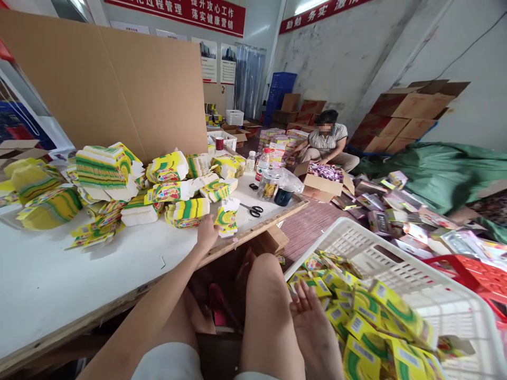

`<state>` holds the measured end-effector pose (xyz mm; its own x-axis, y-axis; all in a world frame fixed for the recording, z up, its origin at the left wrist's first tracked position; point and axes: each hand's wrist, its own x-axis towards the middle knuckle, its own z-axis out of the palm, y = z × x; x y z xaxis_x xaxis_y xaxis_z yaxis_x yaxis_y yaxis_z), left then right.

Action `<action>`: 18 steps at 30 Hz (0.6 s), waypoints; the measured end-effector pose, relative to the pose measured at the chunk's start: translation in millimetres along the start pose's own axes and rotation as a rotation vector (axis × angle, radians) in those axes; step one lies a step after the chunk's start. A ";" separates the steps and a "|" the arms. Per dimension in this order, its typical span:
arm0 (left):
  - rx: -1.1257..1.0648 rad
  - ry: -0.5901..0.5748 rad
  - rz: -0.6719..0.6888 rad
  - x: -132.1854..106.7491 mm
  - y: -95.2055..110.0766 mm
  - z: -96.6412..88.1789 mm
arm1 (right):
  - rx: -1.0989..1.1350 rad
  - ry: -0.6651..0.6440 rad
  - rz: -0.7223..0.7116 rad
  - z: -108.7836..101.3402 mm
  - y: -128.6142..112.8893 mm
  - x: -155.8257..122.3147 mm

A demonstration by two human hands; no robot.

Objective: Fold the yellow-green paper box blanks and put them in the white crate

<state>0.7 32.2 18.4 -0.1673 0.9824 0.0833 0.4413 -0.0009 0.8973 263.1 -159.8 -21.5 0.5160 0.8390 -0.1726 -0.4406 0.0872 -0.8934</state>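
Note:
On the white table, my left hand (208, 233) is closed at the left edge of a small folded-flat yellow and green carton (227, 218), near the table's front edge. Its fingertips are partly hidden. A stack of flat yellow cartons (187, 210) lies just behind that hand. Palm showing and fingers loosely extended, my right hand (315, 330) is empty beside my knee. It is at the left rim of a white plastic basket (396, 248), which holds many made-up yellow boxes (364, 338). More bundles of flat cartons (105, 169) cover the back of the table.
Black scissors (255, 211), a clear jar (268, 186), a dark mug (283, 196) and a bottle (262, 166) stand at the table's right end. Another person (328, 138) sits beyond, by an open cardboard box (322, 184). Purple boxes (380, 216) lie heaped on the floor.

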 end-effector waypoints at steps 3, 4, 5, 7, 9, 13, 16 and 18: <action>0.001 -0.008 -0.003 -12.4 -2.0 -5.7 | 0.048 0.039 0.088 12.8 13.9 -12.5; -0.013 -0.022 0.006 -21.8 -0.1 -7.2 | 0.041 0.036 0.089 18.8 16.0 -16.8; -0.036 -0.047 0.019 -34.1 2.8 -8.2 | 0.024 0.022 0.094 25.6 17.0 -21.0; -0.100 -0.123 0.058 -67.3 9.7 -8.2 | -0.033 -0.026 0.096 40.3 16.6 -29.0; -0.176 -0.240 0.098 -106.7 16.0 -6.4 | -0.058 -0.079 0.075 53.8 15.2 -35.4; -0.299 -0.432 0.109 -165.8 22.5 -6.2 | 0.017 -0.090 0.039 66.8 14.0 -42.1; -0.565 -0.605 0.062 -173.7 24.9 -12.7 | 0.021 -0.145 0.118 66.5 14.3 -47.4; -0.757 -0.696 0.033 -169.3 26.8 -17.9 | -0.006 -0.241 0.202 65.9 14.4 -53.2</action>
<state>25.1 -137.4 36.1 0.4894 0.8700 0.0599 -0.2756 0.0891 0.9571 180.9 -167.9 2.1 0.2288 0.9424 -0.2439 -0.5118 -0.0966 -0.8537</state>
